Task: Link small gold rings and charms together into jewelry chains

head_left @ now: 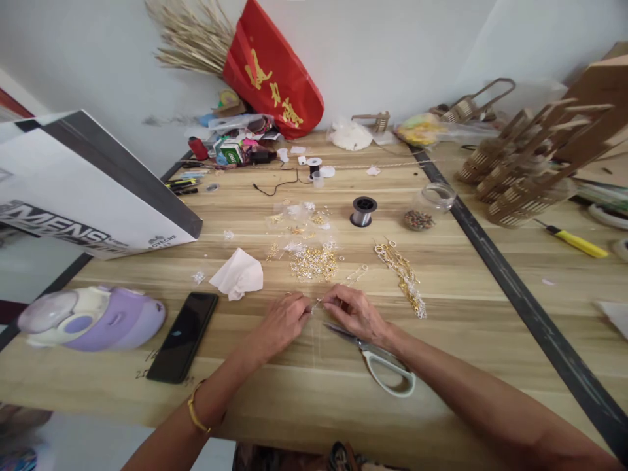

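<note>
My left hand [288, 319] and my right hand [357, 315] meet close together above the table, fingertips pinched. Between them runs a tiny strand of small clear beads [316, 305], with fine, nearly invisible thread trailing toward me. Scissors with pale green handles [390, 373] lie beside and partly under my right wrist. Just beyond my fingers spreads a pile of gold and clear beads [314, 263]. A loop of thread with beads [357, 273] rests beyond my right hand. Finished-looking gold and clear beaded strands [405, 278] lie in a bunch to the right.
At left are a black phone [182, 337], a purple-white device [98, 317], a crumpled tissue [238, 273] and a large white box [88, 190]. Farther off stand a wire spool [363, 212] and a tipped jar of beads [429, 206]. A yellow-handled screwdriver [579, 242] lies right.
</note>
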Tool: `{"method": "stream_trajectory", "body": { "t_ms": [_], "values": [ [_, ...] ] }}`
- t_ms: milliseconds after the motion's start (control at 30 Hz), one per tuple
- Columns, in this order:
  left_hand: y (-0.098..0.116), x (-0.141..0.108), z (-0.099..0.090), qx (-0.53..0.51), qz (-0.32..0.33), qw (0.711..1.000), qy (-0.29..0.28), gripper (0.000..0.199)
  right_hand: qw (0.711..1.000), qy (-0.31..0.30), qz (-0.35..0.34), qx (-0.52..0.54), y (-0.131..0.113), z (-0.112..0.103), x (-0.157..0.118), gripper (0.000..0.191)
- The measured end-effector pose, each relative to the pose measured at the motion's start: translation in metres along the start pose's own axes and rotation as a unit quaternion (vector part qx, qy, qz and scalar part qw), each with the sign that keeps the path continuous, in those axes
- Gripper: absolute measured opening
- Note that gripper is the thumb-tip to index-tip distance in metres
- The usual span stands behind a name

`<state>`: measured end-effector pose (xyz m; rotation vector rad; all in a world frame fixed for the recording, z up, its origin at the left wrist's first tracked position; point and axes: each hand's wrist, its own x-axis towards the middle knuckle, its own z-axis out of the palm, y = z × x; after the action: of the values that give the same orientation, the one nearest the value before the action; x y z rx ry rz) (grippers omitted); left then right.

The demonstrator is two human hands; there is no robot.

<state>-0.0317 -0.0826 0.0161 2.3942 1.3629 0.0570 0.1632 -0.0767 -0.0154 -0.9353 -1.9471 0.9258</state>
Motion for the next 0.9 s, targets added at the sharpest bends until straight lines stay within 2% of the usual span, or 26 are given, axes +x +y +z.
{"method": "stream_trajectory", "body": {
  "t_ms": [167,400,500,600,700,767,900],
  "values": [
    [0.003,-0.001,-0.004,-0.012,0.022,1.000,0.010,0.015,1.000,0.002,0.003,-0.003,-0.001,0.000,0.001,0.011],
    [0.001,0.000,0.003,0.069,0.068,0.995,0.003,0.023,1.000,-0.002,0.003,-0.006,-0.002,0.000,0.001,0.011],
    [-0.001,0.000,0.004,0.071,0.079,0.994,0.013,0.024,1.000,-0.005,0.005,-0.008,-0.002,-0.001,0.001,0.012],
    [-0.003,0.003,0.002,0.008,0.071,0.997,0.025,0.021,1.000,0.000,0.005,-0.005,-0.001,-0.001,0.001,0.011],
    [-0.003,0.009,-0.005,-0.099,0.034,0.994,0.035,0.016,1.000,0.010,-0.003,0.004,-0.001,-0.002,0.002,0.010],
    [-0.001,0.015,-0.010,-0.186,-0.002,0.981,0.047,0.012,1.000,0.020,-0.006,0.015,-0.002,-0.002,0.003,0.010],
    [0.001,0.024,-0.014,-0.341,-0.008,0.939,0.056,0.017,0.999,0.013,-0.005,0.044,-0.006,-0.002,0.004,0.012]
  ]
}}
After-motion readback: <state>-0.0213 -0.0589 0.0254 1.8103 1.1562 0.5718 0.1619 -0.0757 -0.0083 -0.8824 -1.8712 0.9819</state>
